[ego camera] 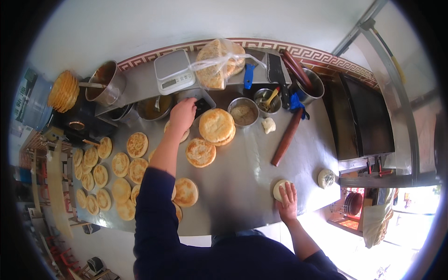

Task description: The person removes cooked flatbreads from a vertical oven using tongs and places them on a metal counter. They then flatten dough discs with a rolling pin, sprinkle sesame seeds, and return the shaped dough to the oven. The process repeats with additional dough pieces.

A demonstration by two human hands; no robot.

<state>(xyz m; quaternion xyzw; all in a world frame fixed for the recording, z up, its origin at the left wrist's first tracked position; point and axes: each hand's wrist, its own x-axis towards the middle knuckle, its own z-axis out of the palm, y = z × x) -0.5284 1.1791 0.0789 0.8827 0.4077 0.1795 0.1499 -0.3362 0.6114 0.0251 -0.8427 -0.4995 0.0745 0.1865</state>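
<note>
My left hand [183,113] reaches to a metal container [206,99] holding something dark, below the shelf; its fingertips are at the container's near side, and whether they hold anything is hidden. My right hand [288,202] lies with spread fingers on a round of pale dough [279,190] near the front edge of the steel table. To its right sits another dough round with dark green flecks [326,179]. A small lump of dough [268,125] and a wooden rolling pin [287,137] lie farther back. Stacked browned flatbreads [216,125] stand beside my left hand.
Many browned flatbreads [137,145] cover the table's left part. Behind are a bowl of powdery stuff [244,112], a bowl with a brush [267,101] and a metal pot [310,86]. The shelf bears a digital scale [174,71], bagged bread [213,66] and a cleaver [275,69].
</note>
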